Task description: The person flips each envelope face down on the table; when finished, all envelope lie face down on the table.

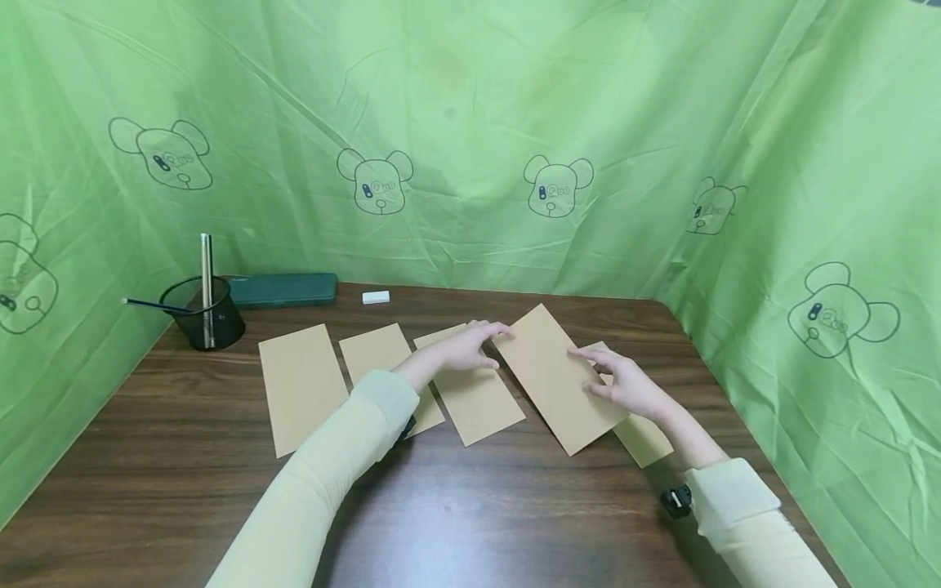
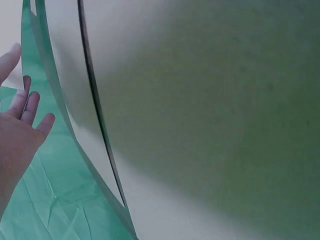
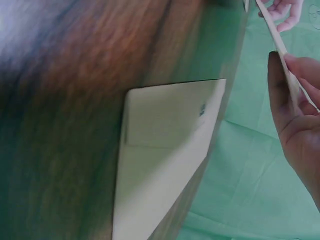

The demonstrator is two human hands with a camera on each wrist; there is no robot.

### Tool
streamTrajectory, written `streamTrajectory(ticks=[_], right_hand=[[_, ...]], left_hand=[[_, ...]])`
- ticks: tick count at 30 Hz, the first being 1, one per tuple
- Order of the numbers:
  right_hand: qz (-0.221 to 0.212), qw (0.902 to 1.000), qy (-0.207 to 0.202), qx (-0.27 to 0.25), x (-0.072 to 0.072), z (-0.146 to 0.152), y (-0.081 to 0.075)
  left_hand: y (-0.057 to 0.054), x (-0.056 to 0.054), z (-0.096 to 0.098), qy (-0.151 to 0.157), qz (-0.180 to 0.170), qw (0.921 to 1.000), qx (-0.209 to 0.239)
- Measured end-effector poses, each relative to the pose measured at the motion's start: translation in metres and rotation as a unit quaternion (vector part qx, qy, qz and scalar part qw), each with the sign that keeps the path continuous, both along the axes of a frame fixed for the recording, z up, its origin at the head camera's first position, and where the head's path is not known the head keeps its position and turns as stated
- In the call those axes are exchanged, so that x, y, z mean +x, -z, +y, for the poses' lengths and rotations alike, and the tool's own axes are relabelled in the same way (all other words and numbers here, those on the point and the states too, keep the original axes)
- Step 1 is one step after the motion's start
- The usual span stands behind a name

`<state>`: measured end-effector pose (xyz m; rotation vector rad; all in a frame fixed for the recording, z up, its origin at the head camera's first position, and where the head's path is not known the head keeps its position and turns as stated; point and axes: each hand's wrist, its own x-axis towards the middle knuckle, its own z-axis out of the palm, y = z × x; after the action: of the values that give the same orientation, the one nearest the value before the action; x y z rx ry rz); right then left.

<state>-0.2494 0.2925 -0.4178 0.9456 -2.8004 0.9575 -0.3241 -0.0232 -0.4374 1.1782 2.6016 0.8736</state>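
Observation:
A brown paper envelope (image 1: 555,376) is held tilted above the table between both hands. My left hand (image 1: 463,349) pinches it near its upper left corner, thumb on one face and fingers behind, as the left wrist view shows. At its right edge my right hand (image 1: 625,388) grips it between thumb and fingers; the right wrist view shows this envelope nearly edge-on. Partly hidden beneath it lies another envelope (image 3: 155,150), with a flap line and small dark print. Under the left hand and forearm lies an envelope (image 1: 478,408), partly covered.
Further left, a middle envelope (image 1: 375,351) and a leftmost envelope (image 1: 294,384) lie on the wooden table (image 1: 515,514). Behind them are a black mesh pen cup (image 1: 213,327), a dark green case (image 1: 287,290) and a white eraser (image 1: 376,297). Green curtains (image 1: 456,245) enclose the table.

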Motion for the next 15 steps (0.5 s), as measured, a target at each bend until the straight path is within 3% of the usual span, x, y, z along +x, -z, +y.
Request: streamTrajectory(ticks=[5, 15], right_hand=[[-0.011, 0.9992, -0.002, 0.038, -0.003, 0.002, 0.011], [-0.037, 0.9951, -0.005, 0.091, -0.005, -0.003, 0.028]], left_hand=[[0.003, 0.0, 0.002, 0.0, 0.012, 0.9989, -0.044], [0.003, 0.005, 0.007, -0.017, -0.021, 0.9939, -0.107]])
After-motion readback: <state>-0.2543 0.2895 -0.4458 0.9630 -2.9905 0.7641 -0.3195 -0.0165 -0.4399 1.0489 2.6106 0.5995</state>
